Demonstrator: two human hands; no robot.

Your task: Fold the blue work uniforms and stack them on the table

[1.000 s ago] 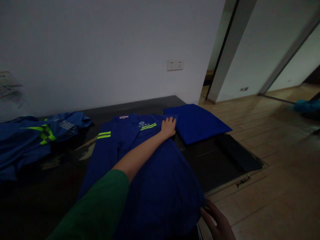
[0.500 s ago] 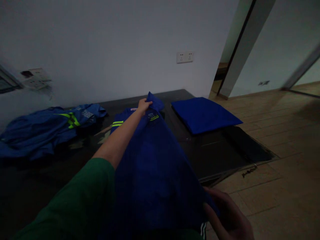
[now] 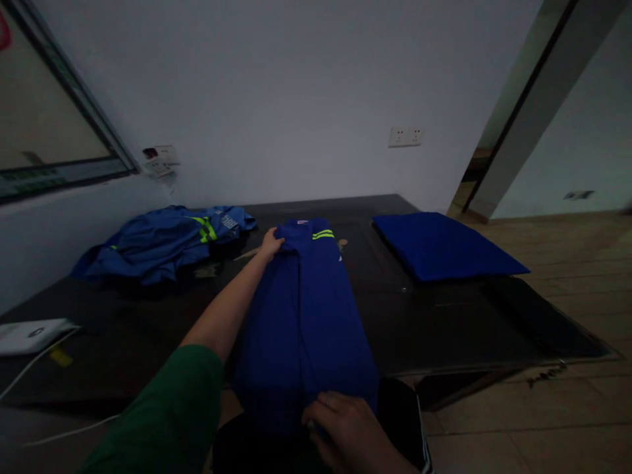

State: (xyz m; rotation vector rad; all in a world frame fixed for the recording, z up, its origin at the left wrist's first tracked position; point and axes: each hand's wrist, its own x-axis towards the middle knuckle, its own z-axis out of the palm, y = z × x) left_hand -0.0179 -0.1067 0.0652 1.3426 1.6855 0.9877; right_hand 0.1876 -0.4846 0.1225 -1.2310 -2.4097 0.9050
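A blue work jacket with yellow-green stripes lies lengthwise on the dark table, its collar toward the wall and its near end hanging over the front edge by my lap. One side is folded inward, and a long edge runs down the middle. At the far end my left hand pinches the cloth beside the collar, arm stretched out. My right hand is closed on the jacket's lower edge close to my body; its fingertips are partly hidden.
A crumpled blue garment with yellow-green marks lies at the left. A flat, folded blue cloth rests at the right of the dark table. A white device with a cable sits at the left edge.
My right hand has moved left with the jacket's lower edge, folding that side over to the middle. My left hand has brought the collar-end cloth down and left. The view has turned left.
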